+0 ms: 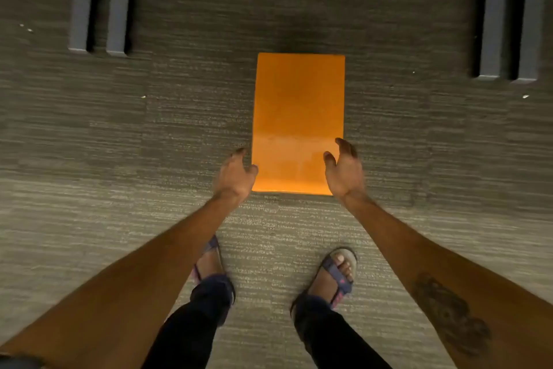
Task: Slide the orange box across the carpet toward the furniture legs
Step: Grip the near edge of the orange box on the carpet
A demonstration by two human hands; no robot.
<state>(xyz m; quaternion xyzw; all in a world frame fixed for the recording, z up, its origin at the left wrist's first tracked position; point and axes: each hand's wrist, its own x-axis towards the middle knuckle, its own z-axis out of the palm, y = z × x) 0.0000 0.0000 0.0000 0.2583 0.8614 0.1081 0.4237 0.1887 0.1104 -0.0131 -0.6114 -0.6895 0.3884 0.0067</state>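
A plain orange box (297,117) lies flat on the grey carpet (179,135), its long side pointing away from me. My left hand (235,174) is at the box's near left corner, fingers spread, thumb touching the edge. At the near right corner my right hand (344,169) has its fingers apart, the thumb resting over the box top. Neither hand closes around the box. Two pairs of grey furniture legs stand beyond it, one pair at the far left (100,3) and one at the far right (508,24).
My two feet in sandals (338,273) stand on the carpet just behind the box. Small white specks dot the carpet. Bare carpet stretches between the two leg pairs ahead of the box.
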